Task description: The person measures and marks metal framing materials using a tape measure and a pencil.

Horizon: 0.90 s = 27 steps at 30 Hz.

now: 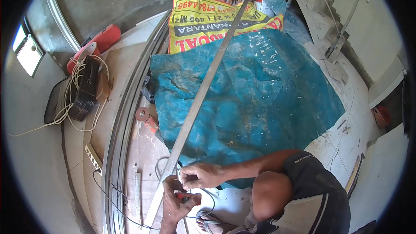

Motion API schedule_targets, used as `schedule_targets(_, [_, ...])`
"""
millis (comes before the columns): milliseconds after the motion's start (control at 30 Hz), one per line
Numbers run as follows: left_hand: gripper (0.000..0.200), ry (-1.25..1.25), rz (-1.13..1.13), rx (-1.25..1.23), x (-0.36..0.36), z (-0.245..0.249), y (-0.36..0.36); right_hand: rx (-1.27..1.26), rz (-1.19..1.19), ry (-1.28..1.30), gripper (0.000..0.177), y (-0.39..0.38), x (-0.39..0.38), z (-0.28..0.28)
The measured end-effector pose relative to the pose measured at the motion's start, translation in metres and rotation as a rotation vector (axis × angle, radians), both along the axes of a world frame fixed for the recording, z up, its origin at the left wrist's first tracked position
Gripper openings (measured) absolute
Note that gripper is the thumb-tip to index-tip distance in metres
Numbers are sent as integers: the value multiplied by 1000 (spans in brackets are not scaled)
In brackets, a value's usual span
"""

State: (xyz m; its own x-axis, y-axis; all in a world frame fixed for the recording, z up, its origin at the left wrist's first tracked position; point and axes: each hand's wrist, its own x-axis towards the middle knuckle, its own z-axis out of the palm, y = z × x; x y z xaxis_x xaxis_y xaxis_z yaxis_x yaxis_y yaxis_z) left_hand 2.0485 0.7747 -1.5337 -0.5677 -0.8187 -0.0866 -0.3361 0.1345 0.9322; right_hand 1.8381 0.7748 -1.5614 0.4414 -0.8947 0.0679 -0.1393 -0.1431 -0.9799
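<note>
The left hand point(175, 199) grasps a small red object point(183, 196) by the long grey metal bar point(201, 92), which slants across the crumpled teal tarp point(260, 104). The right hand point(202, 176) curls close by, its contents unclear.

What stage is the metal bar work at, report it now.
Done, apparently: one long bar lies across the teal tarp.
In hand: the left hand holds a small red item; the right hand works close beside it.
Left: likely the grinder's and side bars' turn; both lie on the floor. Exact progress isn't visible.
</note>
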Motion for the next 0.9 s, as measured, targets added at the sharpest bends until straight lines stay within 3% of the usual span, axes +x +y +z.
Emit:
schedule_targets(33, [101, -42, -19, -25, -3, -6, 2, 52, 37, 93, 26, 5, -8, -4])
schedule_targets(67, [128, -38, -11, 128, -6, -10, 7, 116, 39, 97, 27, 9, -11, -6])
schedule_targets(100, [128, -53, -9, 136, -14, -10, 10, 178, 46, 100, 29, 14, -13, -10])
schedule_targets(200, [152, -182, 54, -58, -35, -10, 20, 218, 222, 27, 31, 22, -15, -35])
schedule_targets(300, [157, -223, 51, -163, -45, -11, 20, 263, 313, -102, 31, 18, -23, -41])
schedule_targets(367, [160, -160, 71, -68, -54, -12, 21, 269, 312, -164, 35, 15, -30, -36])
schedule_targets(433, [162, -39, 173, 186, -63, 2, 21, 278, 338, -226, 41, 13, -37, -30])
schedule_targets(567, [161, 63, 141, 165, -73, -4, 16, 126, 286, -154, 38, 10, -43, -30])
schedule_targets(633, [154, 77, 112, 129, -77, -9, 14, 46, 183, -242, 35, 10, -46, -32])
schedule_targets(733, [143, -12, -1, 220, -78, -13, 10, 210, 80, -144, 30, 10, -62, -36])
schedule_targets(833, [85, -449, -128, 305, -57, -16, 8, 229, 24, -235, 27, 15, -93, -20])
schedule_targets(867, [54, -488, -175, 159, -48, -15, 11, 331, -53, -225, 26, 13, -113, -6])
schedule_targets(900, [16, -307, -12, 490, -36, -32, 26, 431, -129, -212, 26, 7, -141, 13])
